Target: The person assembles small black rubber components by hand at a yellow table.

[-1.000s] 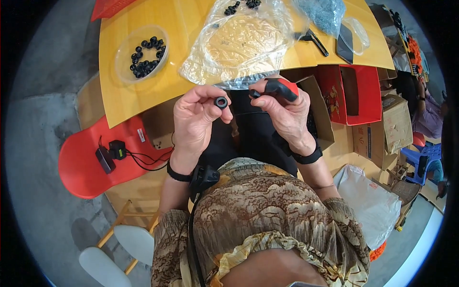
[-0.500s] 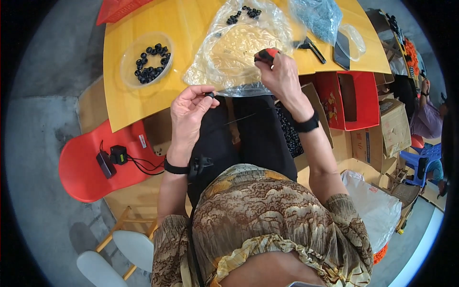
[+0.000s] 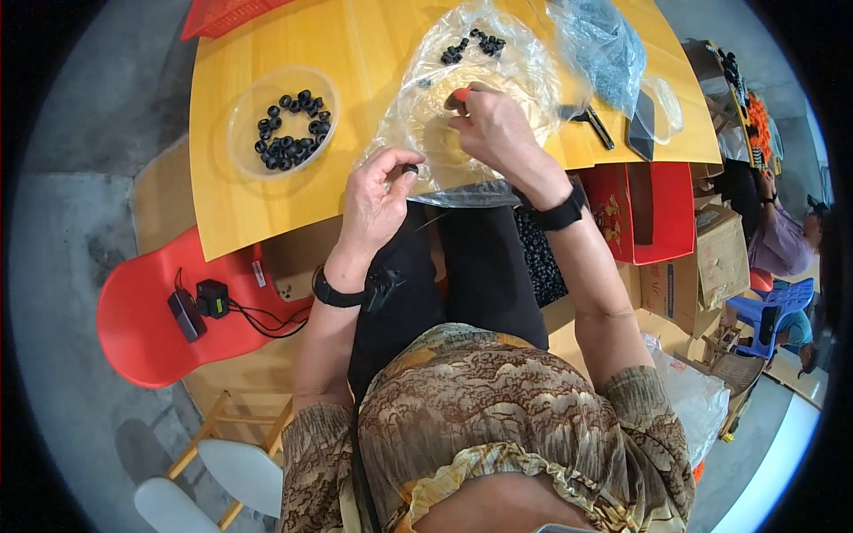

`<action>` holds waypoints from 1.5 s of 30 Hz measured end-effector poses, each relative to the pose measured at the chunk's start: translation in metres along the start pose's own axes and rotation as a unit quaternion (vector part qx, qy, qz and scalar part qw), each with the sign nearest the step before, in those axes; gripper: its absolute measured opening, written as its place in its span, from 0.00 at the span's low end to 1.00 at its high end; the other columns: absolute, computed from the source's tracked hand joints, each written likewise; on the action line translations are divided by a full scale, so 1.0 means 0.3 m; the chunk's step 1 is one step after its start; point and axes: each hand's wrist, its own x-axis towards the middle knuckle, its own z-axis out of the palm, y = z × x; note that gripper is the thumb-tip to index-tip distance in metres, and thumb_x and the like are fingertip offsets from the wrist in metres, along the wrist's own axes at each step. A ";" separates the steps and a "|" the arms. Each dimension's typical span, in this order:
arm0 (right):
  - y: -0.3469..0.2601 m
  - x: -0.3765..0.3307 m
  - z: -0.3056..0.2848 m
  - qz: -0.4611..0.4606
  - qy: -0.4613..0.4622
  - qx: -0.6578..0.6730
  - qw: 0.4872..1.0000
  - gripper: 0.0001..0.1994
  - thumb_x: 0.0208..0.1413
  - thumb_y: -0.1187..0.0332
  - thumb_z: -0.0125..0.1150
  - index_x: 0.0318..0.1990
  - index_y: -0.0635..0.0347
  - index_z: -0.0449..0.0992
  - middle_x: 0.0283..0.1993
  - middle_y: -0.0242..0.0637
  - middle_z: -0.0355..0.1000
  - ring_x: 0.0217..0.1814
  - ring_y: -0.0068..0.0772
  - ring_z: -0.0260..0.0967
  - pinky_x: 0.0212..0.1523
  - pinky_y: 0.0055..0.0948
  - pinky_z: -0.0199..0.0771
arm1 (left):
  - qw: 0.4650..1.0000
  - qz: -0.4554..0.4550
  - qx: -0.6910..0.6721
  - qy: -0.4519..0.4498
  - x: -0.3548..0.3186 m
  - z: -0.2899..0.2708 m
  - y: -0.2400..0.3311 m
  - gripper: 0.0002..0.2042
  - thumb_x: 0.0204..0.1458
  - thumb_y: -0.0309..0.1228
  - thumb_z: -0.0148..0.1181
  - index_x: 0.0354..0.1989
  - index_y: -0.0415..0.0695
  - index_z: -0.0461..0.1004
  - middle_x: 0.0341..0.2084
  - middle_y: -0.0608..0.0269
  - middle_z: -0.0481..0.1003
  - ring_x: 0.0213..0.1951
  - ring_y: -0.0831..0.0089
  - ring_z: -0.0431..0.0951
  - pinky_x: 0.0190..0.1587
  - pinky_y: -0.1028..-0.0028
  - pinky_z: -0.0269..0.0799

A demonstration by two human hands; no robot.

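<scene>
My left hand (image 3: 373, 202) is closed in a pinch at the table's near edge, with a small black plastic piece (image 3: 410, 169) at its fingertips. Over the clear plastic bag (image 3: 404, 124), my right hand (image 3: 502, 133) is closed around a small red and black tool (image 3: 461, 94). My fingers cover most of that tool, so its kind is hidden. Several small black pieces (image 3: 453, 53) lie in two clusters on the bag's far part. Left of the bag, a clear round tub (image 3: 235, 133) holds more black ring-like pieces (image 3: 283, 162).
Right of the bag are a bluish plastic bag (image 3: 604, 53), a black-handled tool (image 3: 601, 130) and a phone (image 3: 641, 129). A red basket (image 3: 233, 16) stands far left. Below are a red chair (image 3: 142, 320) with black devices, a red box (image 3: 671, 213) and a carton (image 3: 720, 258). A person (image 3: 782, 240) is far right.
My right hand has moved left with the red and black tool, farther over the bag. My left hand still pinches the black piece. The whole view has shifted slightly.
</scene>
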 end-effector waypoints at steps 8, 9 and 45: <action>-0.008 0.000 0.064 0.039 -0.048 -0.045 0.997 0.05 0.40 0.73 0.56 0.26 0.64 0.72 0.26 0.50 0.69 0.30 0.51 0.68 0.30 0.39 0.69 | 0.997 0.012 -0.068 0.037 -0.003 0.011 -0.050 0.11 0.41 0.14 0.52 0.35 0.37 0.71 0.28 0.60 0.74 0.33 0.73 0.73 0.39 0.77 0.67; -0.013 -0.001 0.058 0.046 -0.050 -0.050 0.996 0.04 0.41 0.73 0.56 0.26 0.64 0.72 0.26 0.51 0.69 0.30 0.52 0.68 0.30 0.39 0.69 | 0.996 0.011 -0.076 0.043 -0.006 0.006 -0.056 0.10 0.42 0.14 0.52 0.35 0.37 0.70 0.28 0.61 0.74 0.33 0.75 0.73 0.39 0.78 0.67; -0.334 -0.388 -0.260 -0.005 0.053 0.347 0.936 0.09 0.38 0.84 0.61 0.28 0.62 0.72 0.26 0.33 0.69 0.29 0.25 0.68 0.32 0.22 0.68 | 0.985 0.157 -0.017 0.064 -0.301 0.053 0.322 0.12 0.36 0.13 0.59 0.31 0.39 0.74 0.28 0.60 0.72 0.29 0.73 0.73 0.31 0.78 0.69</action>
